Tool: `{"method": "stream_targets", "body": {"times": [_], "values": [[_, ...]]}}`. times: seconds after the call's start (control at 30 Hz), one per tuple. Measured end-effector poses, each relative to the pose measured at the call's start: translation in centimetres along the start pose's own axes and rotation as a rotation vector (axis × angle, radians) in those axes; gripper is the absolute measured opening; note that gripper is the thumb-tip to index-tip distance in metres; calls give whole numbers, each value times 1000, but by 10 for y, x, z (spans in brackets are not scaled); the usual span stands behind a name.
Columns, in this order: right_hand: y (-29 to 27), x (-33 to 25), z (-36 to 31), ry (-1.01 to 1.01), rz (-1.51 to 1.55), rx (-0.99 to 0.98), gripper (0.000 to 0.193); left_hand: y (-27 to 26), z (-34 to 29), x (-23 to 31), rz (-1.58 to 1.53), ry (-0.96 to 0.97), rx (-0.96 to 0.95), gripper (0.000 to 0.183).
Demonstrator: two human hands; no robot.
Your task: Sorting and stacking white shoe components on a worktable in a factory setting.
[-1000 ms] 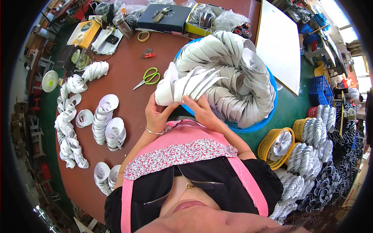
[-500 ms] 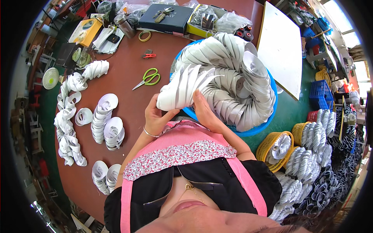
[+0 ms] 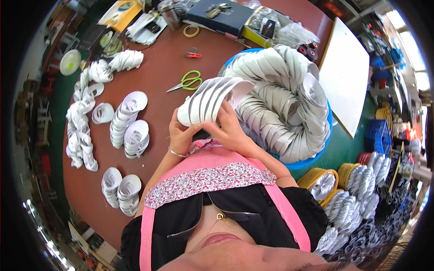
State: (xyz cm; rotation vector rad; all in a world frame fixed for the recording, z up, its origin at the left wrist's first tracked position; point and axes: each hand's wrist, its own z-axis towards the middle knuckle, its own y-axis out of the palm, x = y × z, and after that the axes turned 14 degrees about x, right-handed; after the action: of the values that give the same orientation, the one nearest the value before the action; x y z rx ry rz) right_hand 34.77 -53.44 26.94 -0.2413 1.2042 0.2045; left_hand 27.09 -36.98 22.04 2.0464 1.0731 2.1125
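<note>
Over the table's near edge I hold a short stack of nested white curved pieces (image 3: 205, 106), spread like overlapping scales. My left hand (image 3: 180, 135) is closed on its left lower end, the thumb in front. My right hand (image 3: 230, 128) grips the right part, fingers partly hidden behind it. Just right stands a blue tub (image 3: 330, 128) holding a long coiled row of the same pieces (image 3: 260, 67). Green-handled scissors (image 3: 192, 81) lie beyond my hands. To the left are several short stacks (image 3: 129, 119) and a twisted long row (image 3: 81, 131) of white pieces.
A red-handled small tool (image 3: 193, 55) and a tape roll (image 3: 191, 30) lie on the red-brown table (image 3: 156, 72). A dark box (image 3: 219, 17) and plastic bags stand at the back. A white board (image 3: 346, 77) leans right. Yellow baskets (image 3: 334, 178) with more white pieces stand on the floor.
The held stack has tilted and fanned wider, its right end raised and apart from the coil. My right hand has shifted left and behind it. The whole view has turned slightly.
</note>
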Motion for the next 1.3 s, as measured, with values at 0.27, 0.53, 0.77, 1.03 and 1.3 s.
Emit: {"method": "stream_targets", "body": {"times": [0.27, 0.53, 0.77, 1.03, 1.3], "values": [[68, 52, -10, -437, -383, -253, 67, -45, -3, 3, -333, -245, 365, 51], [182, 101, -22, -430, -220, -564, 48, -175, -27, -50, 362, 92, 810, 45], [330, 127, -29, -369, -312, -594, 52, -353, -38, -14, 796, 153, 1621, 41], [374, 148, -72, 183, -280, -812, 65, -427, -63, -33, -359, -481, 1187, 40], [393, 173, -76, 244, -211, -749, 72, -391, -66, -31, -540, -176, 1207, 53]]}}
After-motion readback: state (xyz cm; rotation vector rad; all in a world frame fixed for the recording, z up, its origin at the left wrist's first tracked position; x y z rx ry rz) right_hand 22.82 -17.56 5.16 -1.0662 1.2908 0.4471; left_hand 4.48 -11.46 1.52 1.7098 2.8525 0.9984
